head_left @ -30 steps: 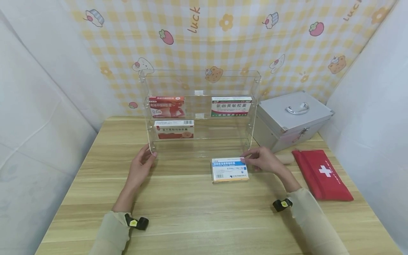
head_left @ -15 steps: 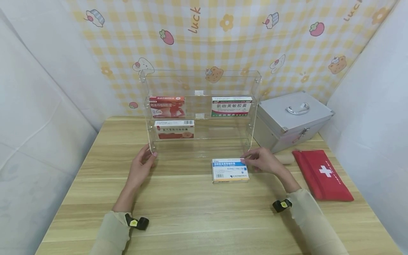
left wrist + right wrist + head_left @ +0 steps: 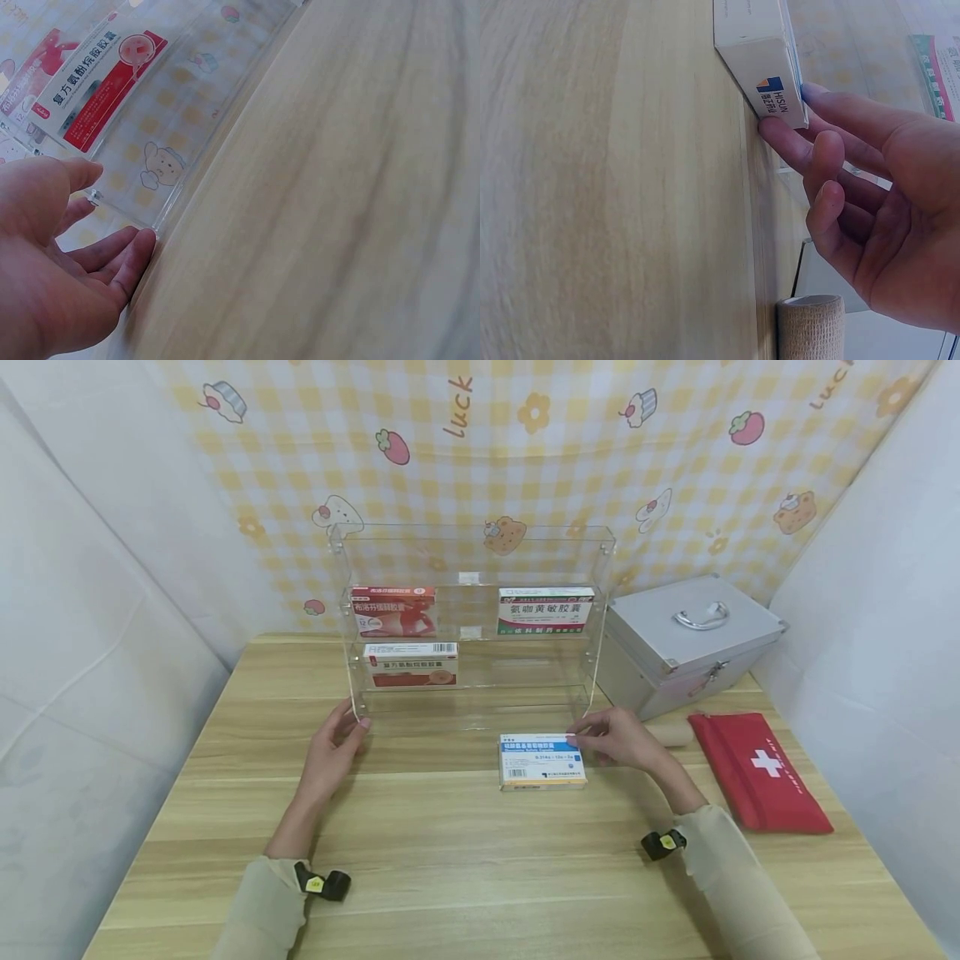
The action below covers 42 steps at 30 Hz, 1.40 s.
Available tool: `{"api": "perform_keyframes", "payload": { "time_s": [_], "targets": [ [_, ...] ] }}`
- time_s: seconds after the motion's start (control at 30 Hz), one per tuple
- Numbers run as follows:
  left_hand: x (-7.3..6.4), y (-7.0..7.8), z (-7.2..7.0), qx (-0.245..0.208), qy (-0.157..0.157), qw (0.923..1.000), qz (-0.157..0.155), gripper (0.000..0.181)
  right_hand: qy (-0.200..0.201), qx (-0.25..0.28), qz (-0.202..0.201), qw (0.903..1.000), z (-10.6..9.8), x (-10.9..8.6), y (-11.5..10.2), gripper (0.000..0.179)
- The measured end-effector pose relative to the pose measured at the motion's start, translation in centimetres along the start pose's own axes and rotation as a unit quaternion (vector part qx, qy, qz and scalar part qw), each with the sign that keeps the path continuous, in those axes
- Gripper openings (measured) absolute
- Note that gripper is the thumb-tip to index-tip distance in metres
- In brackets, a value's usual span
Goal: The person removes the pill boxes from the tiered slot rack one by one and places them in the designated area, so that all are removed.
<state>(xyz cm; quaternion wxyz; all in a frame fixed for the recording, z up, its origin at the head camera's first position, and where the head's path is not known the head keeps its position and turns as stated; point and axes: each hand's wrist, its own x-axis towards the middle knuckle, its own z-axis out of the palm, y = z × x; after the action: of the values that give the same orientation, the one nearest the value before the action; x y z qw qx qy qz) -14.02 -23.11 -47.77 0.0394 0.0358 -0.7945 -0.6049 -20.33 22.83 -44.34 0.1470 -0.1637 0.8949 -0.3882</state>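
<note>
A clear acrylic shelf rack (image 3: 472, 718) stands at the back of the table. My left hand (image 3: 330, 747) grips its lower left corner, with thumb and fingers curled at the side edge; in the left wrist view, fingertips (image 3: 146, 240) meet the bottom corner. A white-and-blue medicine box (image 3: 540, 768) lies flat in front of the rack, toward the right. My right hand (image 3: 618, 739) pinches its right end, thumb and fingers at the corner in the right wrist view. On the rack sit a red medicine box (image 3: 393, 614), a green-and-white medicine box (image 3: 545, 614) and a white-and-red medicine box (image 3: 411, 667).
A silver case (image 3: 690, 635) with a handle stands right of the rack. A tan bandage roll (image 3: 671, 733) and a red first aid pouch (image 3: 761, 772) lie in front of it. A yellow checked curtain (image 3: 465, 460) hangs behind the wooden table (image 3: 450, 877).
</note>
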Motion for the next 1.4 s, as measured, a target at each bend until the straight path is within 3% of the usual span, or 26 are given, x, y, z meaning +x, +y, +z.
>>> {"api": "perform_keyframes", "payload": {
  "time_s": [0.73, 1.0, 1.4],
  "targets": [
    [0.0, 0.1, 0.1, 0.004, 0.003, 1.0, -0.002, 0.058, 0.001, -0.003, 0.003, 1.0, -0.3, -0.2, -0.1, 0.02],
    [0.0, 0.0, 0.0, 0.004, 0.0, 1.0, 0.001, 0.058, 0.003, -0.016, -0.027, 0.9995, -1.4, -0.4, -0.5, 0.018],
    [-0.1, 0.2, 0.0, -0.004, 0.0, 1.0, 0.0, 0.059, 0.021, -0.06, -0.062, 0.9961, -3.1, -0.3, -4.4, 0.025]
  ]
}}
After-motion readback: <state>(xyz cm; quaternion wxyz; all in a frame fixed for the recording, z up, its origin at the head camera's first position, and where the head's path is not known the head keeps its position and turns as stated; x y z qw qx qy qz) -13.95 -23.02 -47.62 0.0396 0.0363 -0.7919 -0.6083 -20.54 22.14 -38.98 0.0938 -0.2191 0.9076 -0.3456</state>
